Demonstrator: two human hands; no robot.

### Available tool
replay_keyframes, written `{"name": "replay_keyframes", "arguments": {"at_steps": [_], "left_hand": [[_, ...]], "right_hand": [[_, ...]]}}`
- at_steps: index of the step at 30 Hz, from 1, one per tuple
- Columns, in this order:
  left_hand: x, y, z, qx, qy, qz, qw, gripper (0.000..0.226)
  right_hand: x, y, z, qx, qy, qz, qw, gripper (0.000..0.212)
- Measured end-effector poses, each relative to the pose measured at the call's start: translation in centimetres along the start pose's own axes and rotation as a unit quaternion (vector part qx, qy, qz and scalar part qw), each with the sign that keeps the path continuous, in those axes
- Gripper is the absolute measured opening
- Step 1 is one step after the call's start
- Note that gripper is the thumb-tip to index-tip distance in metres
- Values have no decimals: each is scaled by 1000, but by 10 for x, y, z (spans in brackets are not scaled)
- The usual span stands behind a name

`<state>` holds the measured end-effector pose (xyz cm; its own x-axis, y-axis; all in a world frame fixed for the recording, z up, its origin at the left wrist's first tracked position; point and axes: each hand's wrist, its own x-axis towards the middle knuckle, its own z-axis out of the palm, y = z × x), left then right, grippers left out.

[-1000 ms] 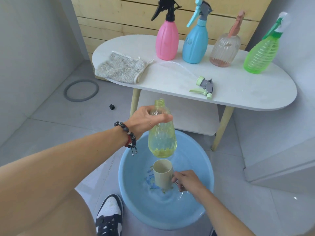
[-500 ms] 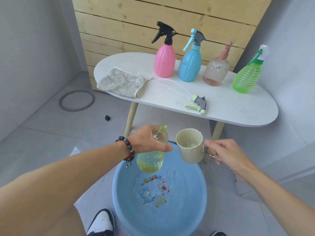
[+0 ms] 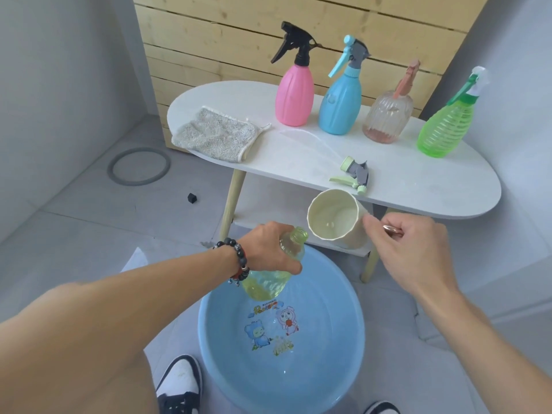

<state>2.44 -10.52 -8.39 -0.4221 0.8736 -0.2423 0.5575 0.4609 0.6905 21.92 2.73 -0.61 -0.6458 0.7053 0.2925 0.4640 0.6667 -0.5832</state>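
Uncapped yellow-green bottle (image 3: 265, 283) is gripped round its shoulder by the left hand (image 3: 268, 249) and held tilted above the blue basin (image 3: 337, 309). Its fill level cannot be told. Cream cup (image 3: 334, 218) is held by its handle in the curled right hand (image 3: 409, 252), tipped with its rim just beside the bottle mouth. Wet glints are seen inside. Shallow clear water is seen in the basin. On the desk (image 3: 418, 180), pinkish residue is seen in the clear spray bottle (image 3: 386, 118).
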Motion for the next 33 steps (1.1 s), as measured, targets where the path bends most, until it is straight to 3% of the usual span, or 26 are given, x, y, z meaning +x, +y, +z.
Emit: {"name": "replay_keyframes", "arguments": {"at_steps": [4,8,13,23,33], "left_hand": [[0,-1,2,28,-10,2,1000,62],[1,-1,2,36,-16,0,999,57],[6,-5,6,48,-21,-9,999,78],[6,-3,7,63,-29,-16,997,77],[2,2,5,76,-41,-25,996,82]], "right_hand": [[-4,-3,5,-23,24,-54,998,58],[-4,-4,8,-58,35,-91,994,60],[-3,-3,13,-78,58,-134,986,58],[-3,8,20,-130,106,-190,967,43],[-2,13,24,-157,126,-229,952,45]]}}
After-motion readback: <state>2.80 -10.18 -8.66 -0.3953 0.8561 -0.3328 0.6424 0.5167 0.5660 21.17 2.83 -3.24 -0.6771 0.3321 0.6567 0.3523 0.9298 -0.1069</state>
